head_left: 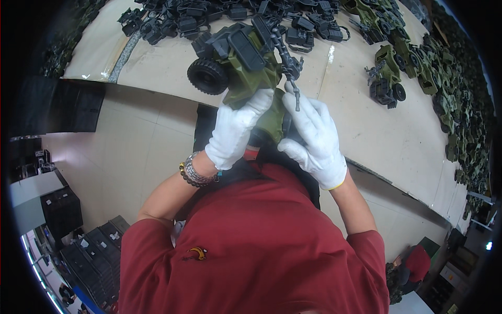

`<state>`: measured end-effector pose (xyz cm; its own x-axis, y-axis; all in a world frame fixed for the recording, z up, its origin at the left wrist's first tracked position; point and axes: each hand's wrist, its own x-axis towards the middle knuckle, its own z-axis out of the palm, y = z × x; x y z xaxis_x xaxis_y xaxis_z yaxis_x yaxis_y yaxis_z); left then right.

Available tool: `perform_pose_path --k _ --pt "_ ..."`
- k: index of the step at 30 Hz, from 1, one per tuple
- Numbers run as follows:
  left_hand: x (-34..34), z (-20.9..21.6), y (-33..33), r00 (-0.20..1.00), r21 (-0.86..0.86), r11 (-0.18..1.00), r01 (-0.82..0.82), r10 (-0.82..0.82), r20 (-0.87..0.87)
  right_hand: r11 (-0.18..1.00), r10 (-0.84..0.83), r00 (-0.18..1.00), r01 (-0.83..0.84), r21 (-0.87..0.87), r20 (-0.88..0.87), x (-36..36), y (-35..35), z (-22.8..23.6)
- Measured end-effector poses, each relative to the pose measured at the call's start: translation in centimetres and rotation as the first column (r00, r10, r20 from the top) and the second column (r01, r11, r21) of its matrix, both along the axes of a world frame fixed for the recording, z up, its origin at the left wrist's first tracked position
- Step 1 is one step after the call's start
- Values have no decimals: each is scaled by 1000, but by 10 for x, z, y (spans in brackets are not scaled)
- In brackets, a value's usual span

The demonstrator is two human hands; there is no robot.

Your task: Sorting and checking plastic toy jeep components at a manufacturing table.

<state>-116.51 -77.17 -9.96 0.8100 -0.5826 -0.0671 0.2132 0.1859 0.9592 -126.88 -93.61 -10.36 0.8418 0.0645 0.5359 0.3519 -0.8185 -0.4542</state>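
Note:
An olive-green toy military vehicle (241, 77) with dark grey panels is held up tilted over the table's near edge. One of its chunky black wheels (207, 76) faces left. My left hand (232, 128), in a white glove, grips its green body, the thumb lying across it. Along the right side a dark grey toy gun (288, 60) sticks out past the body. My right hand (316, 138), also gloved in white, closes on the vehicle's near right part, with fingers along its side and thumb bent under. The gloves hide much of the vehicle's near end.
Several dark grey vehicle parts (193, 21) are heaped along the table's far side. A single green toy vehicle (387, 65) stands to the right, beside a long pile of similar ones (434, 73). Black crates (97, 256) stand on the floor at left. Another person (417, 264) is at lower right.

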Motion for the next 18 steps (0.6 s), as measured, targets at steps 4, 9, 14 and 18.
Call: perform_pose_path --k 4,9,14,18 --pt "-1 -15 7 938 119 992 -40 -4 346 994 111 993 -111 -5 33 5 -5 -2" --pt "-1 -3 -2 996 -48 997 -64 66 51 988 154 987 -154 11 -52 10 -11 8" --pt "8 19 -2 792 -387 912 -139 -132 -596 992 19 991 -36 122 135 18 16 35" --pt "-8 10 1 669 -550 812 -198 -298 -681 988 -148 937 124 95 317 39 39 30"
